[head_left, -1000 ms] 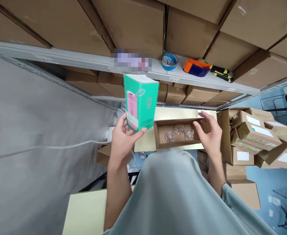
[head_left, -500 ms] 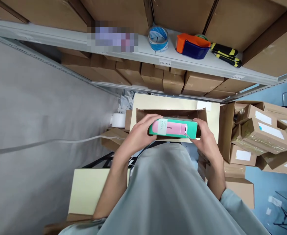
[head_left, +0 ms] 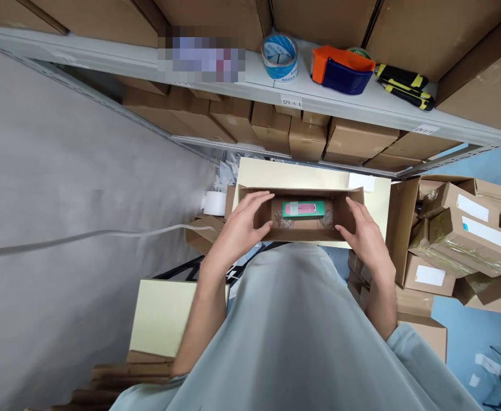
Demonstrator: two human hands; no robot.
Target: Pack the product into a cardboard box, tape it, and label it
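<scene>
Inside an open cardboard box (head_left: 306, 234) lies a green product box (head_left: 321, 209) with a pink item pictured on it. Clear bubble wrap (head_left: 285, 222) shows beside its left end, and more at its right end. My left hand (head_left: 248, 220) is at the left end of the cardboard box, thumb and fingers apart, holding nothing. At the right end is my right hand (head_left: 362, 231), also spread and without anything in it. Whether either hand touches the box walls, I cannot tell.
The box stands on a pale yellow table (head_left: 302, 174). Above it, a shelf (head_left: 250, 94) carries a blue tape roll (head_left: 279, 59), an orange-and-blue tape dispenser (head_left: 343, 71) and yellow-black cutters (head_left: 404, 85). Several taped cartons (head_left: 468, 240) are piled at right. A white cable (head_left: 105, 233) crosses the left.
The green product box has left both hands and gone down into the cardboard box. Both hands have let go and opened. The view has shifted slightly.
</scene>
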